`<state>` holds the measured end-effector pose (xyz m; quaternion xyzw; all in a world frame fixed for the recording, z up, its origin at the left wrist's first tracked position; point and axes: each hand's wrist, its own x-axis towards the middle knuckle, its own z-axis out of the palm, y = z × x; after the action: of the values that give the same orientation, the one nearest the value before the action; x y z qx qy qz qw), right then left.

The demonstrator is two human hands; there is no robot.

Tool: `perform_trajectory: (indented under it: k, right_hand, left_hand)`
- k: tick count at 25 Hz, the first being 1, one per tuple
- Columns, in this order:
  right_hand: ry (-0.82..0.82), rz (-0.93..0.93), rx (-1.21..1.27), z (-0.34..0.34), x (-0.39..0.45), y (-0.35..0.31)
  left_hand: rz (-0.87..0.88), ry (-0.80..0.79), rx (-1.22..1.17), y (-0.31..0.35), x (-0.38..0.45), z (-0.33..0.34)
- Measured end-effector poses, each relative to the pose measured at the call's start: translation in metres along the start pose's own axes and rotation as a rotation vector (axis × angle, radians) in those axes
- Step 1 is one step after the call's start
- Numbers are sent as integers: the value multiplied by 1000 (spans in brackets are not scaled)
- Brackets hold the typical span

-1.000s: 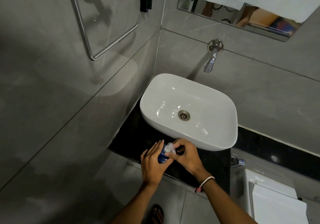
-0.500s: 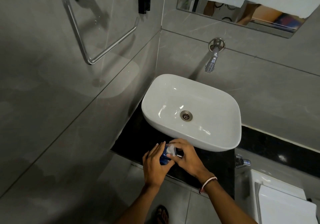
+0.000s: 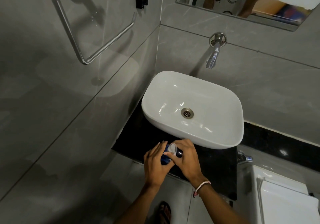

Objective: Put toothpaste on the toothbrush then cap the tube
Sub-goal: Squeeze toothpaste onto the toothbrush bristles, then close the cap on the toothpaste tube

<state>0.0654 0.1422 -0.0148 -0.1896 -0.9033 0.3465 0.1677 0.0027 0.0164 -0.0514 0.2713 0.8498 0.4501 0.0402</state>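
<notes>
A dark blue toothpaste tube (image 3: 164,159) with a white cap (image 3: 172,148) is held above the black counter (image 3: 214,171), just in front of the white sink (image 3: 230,137). My left hand (image 3: 155,166) wraps around the tube's body. My right hand (image 3: 187,158) has its thumb and fingers closed on the white cap end. Something dark (image 3: 180,153) pokes out under my right fingers; I cannot tell what it is. No toothbrush is clearly visible.
A chrome tap (image 3: 213,55) juts from the grey tiled wall over the sink. A chrome towel ring (image 3: 81,33) hangs on the left wall. A white toilet tank (image 3: 285,199) stands at the lower right, with a small valve (image 3: 245,158) beside it. A sandalled foot (image 3: 165,211) shows below.
Both hands stay together on the tube in front of the sink. The right fingers have shifted slightly on the white cap.
</notes>
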Motion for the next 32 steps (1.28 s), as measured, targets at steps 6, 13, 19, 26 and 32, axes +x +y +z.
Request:
perform_trajectory:
  k: [6, 13, 19, 26, 32]
  right_hand:
    - [-71, -83, 55, -3, -3, 6]
    - [27, -66, -78, 4, -10, 0]
    - [41, -109, -108, 3, -9, -3]
    - [-173, 12, 121, -33, -2, -6]
    - [-320, -77, 69, -62, 16, -22]
  left_hand:
    - [8, -23, -16, -2, 2, 0]
    - [47, -26, 60, -3, 2, -1]
    - [23, -15, 90, -5, 0, 3]
    - [38, -13, 91, -6, -1, 3]
    - [38, 11, 48, -4, -2, 2]
